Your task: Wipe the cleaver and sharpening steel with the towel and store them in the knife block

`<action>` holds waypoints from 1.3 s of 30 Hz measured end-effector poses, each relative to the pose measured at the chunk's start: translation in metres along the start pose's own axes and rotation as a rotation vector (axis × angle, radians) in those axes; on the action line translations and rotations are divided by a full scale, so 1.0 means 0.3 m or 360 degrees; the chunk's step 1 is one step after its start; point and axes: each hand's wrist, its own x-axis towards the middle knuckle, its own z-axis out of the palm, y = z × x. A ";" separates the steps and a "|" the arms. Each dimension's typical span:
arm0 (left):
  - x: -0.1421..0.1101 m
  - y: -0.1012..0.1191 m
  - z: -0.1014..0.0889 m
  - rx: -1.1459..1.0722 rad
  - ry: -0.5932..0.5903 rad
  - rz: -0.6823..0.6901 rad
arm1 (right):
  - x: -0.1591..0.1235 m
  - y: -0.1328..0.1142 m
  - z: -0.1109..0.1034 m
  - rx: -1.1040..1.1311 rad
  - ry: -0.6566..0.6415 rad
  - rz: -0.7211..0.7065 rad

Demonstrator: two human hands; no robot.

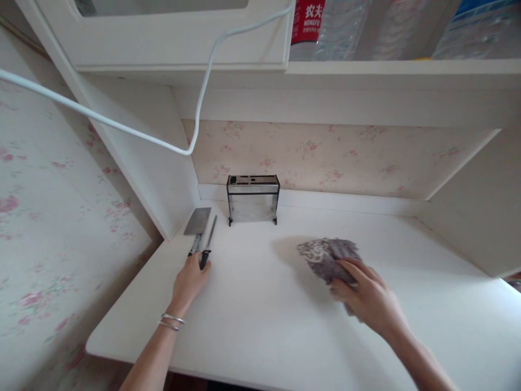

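Note:
My left hand (pixel 191 278) rests at the left of the white desktop, its fingers closed around the handle ends of a cleaver (pixel 198 221) and a thin sharpening steel (pixel 211 230). Both lie side by side on the surface and point away from me. Over the right part of the desktop, my right hand (pixel 368 296) grips a bunched grey-purple cloth (pixel 328 258) with a pale pattern. That hand is slightly blurred, and its palm hides part of the cloth. A knife block (pixel 253 205) with clear sides and a slotted top stands upright near the back wall, apart from both hands.
The white desktop (pixel 260 326) has a rounded front left corner. A white cable (pixel 134 133) hangs across the upper left. Overhead, a shelf (pixel 386 66) holds several plastic bottles (pixel 342 27). White side panels (pixel 138 146) and flowered wallpaper (pixel 309 149) enclose the space.

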 end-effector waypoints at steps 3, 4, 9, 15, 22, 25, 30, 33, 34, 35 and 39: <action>0.004 0.001 -0.004 -0.0008 -0.0017 -0.0018 | 0.067 -0.248 0.154 0.0054 -0.0261 -0.0408; 0.004 0.002 -0.005 -0.0009 -0.0024 -0.0022 | 0.091 -0.316 0.204 0.0081 -0.0311 -0.0486; 0.011 0.007 -0.015 -0.0009 -0.0057 -0.0047 | 0.163 -0.503 0.391 0.0234 -0.0493 -0.0819; 0.027 0.012 -0.020 0.0031 -0.0088 -0.0084 | 0.062 -0.507 0.410 0.0608 -0.0190 -0.0889; 0.042 0.005 -0.001 -0.0027 -0.0105 -0.0083 | -0.135 -0.307 0.330 0.0979 -0.0400 -0.0133; 0.033 0.004 0.006 -0.0083 -0.0084 -0.0097 | -0.188 -0.216 0.307 0.0976 -0.0428 0.0056; -0.029 0.010 0.002 -0.0219 -0.0042 -0.0098 | -0.214 -0.149 0.300 0.1027 -0.0415 0.0258; -0.093 0.012 -0.012 -0.0324 -0.0003 -0.0075 | -0.211 -0.142 0.310 0.1044 -0.0400 0.0315; -0.118 0.014 -0.018 -0.0366 0.0015 -0.0057 | -0.211 -0.141 0.313 0.1046 -0.0401 0.0326; -0.146 0.016 -0.025 -0.0429 0.0034 -0.0045 | -0.211 -0.140 0.315 0.1048 -0.0408 0.0333; -0.258 0.049 -0.048 -0.0908 -0.0017 -0.0071 | -0.214 -0.133 0.320 0.1065 -0.0456 0.0360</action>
